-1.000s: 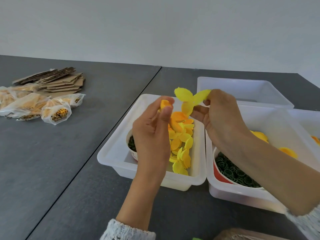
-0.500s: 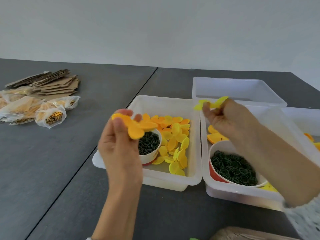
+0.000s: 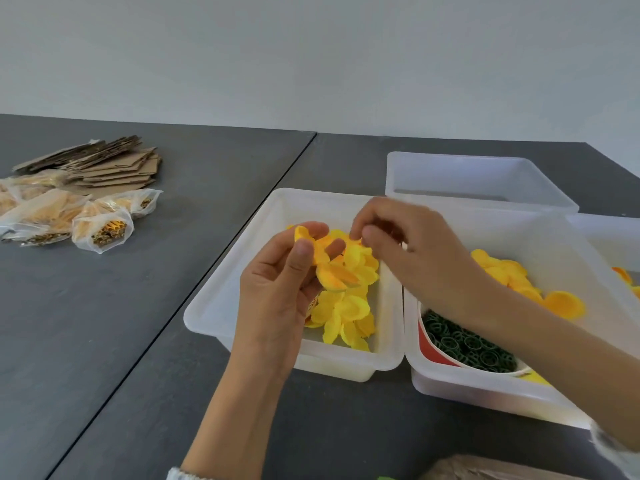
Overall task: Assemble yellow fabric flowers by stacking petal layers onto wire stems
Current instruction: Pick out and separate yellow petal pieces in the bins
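My left hand [image 3: 277, 289] holds a yellow-orange petal layer [image 3: 332, 271] between thumb and fingers, above the left white bin [image 3: 221, 306]. That bin holds a heap of loose yellow petals [image 3: 346, 320]. My right hand [image 3: 408, 251] has come up against the held flower, fingertips curled at its upper right edge; whether it pinches a petal is hidden by the fingers. No wire stem is visible.
A right white bin [image 3: 568, 258] holds orange-yellow petals [image 3: 509, 275] and a red-sided cup of dark green rings [image 3: 464, 344]. A bare white bin [image 3: 478, 174] stands behind. Plastic bags [image 3: 104, 230] and stacked cardboard [image 3: 114, 164] lie far left on the dark table.
My hands parted half a second ago, the left swinging out left with its petals, the right over the right bin. Now both have come back together over the left bin.
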`<state>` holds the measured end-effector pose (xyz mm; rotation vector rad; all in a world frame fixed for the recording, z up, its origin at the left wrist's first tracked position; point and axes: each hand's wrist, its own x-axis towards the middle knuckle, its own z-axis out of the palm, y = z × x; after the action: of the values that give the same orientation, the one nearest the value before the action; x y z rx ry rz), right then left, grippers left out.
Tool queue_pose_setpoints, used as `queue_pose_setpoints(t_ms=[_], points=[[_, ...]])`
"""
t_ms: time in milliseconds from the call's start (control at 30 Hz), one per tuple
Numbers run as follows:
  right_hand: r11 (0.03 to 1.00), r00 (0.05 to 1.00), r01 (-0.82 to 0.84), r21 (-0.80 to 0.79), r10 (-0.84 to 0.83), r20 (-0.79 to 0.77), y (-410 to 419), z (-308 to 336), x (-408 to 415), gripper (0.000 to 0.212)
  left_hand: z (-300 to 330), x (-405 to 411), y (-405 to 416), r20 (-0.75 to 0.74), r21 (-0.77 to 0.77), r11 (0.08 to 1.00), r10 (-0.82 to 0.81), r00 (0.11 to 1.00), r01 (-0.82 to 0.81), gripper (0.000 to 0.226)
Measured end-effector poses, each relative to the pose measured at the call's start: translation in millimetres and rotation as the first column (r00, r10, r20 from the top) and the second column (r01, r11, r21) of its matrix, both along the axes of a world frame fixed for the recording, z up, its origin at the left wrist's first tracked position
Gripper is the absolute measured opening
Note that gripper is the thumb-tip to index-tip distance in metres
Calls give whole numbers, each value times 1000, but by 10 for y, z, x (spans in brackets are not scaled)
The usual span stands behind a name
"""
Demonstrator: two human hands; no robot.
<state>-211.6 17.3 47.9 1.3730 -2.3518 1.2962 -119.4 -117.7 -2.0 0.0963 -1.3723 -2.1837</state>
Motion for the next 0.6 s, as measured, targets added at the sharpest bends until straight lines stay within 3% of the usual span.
queue_pose_setpoints(t_ms=[67, 200, 433, 600], points=[[993, 996, -53, -103, 59, 63, -2, 88, 55, 8, 0, -1, 6, 10, 1, 1000, -4, 1000, 4, 47], [987, 970, -163, 4, 160, 183, -71, 119, 110, 7, 8, -28, 47, 18, -22, 997, -67, 998, 67, 48], [988, 936, -148, -43, 154, 317, -93, 96, 27, 16, -6, -65, 102, 58, -38, 994, -96, 994, 98, 54], [989, 936, -139, -41, 145, 322, -79, 70, 6, 17, -48, -85, 117, 61, -32, 994, -98, 993, 100, 52]])
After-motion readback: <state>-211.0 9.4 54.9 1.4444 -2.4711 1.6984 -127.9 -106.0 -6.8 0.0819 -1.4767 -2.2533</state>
